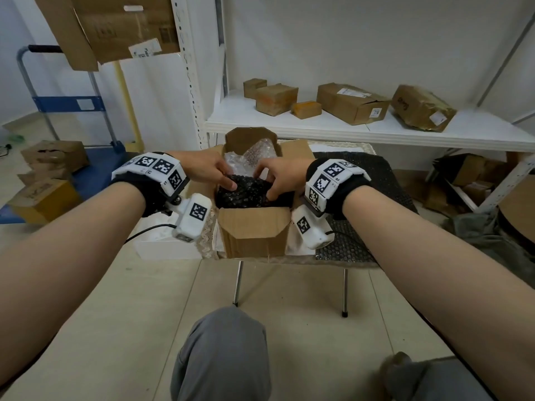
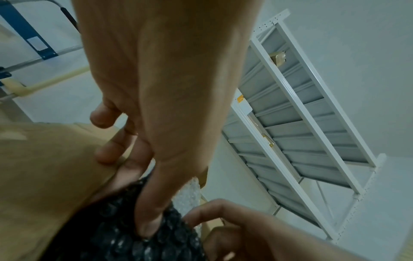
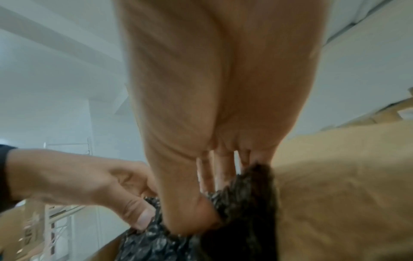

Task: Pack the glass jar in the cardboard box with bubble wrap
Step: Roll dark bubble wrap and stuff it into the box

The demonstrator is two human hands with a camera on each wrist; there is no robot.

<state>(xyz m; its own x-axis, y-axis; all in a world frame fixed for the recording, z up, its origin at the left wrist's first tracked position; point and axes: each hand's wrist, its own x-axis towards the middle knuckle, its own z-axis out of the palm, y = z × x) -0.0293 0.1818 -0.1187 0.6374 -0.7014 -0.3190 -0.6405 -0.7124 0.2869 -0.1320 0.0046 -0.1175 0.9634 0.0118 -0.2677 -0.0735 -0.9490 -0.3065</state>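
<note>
An open cardboard box [image 1: 254, 230] stands on a small table. A black bubble wrap bundle [image 1: 246, 193] fills its near half, and clear bubble wrap [image 1: 256, 156] bulges up behind it. No glass jar shows in any view. My left hand [image 1: 215, 172] grips the bundle's left end, thumb on top. My right hand [image 1: 278, 179] grips its right end the same way. The left wrist view shows my left hand [image 2: 143, 194] with its thumb pressed into the black wrap [image 2: 120, 238] beside the box flap [image 2: 44, 167]. In the right wrist view, my right hand [image 3: 201, 203] clasps the wrap [image 3: 243, 208].
A white shelf [image 1: 347, 130] behind the box carries several cardboard boxes. A sheet of black bubble wrap [image 1: 364, 172] covers the table's right side. A white box [image 1: 168, 247] lies at the left, with a blue hand truck [image 1: 66, 105] and floor boxes [image 1: 43, 198] beyond.
</note>
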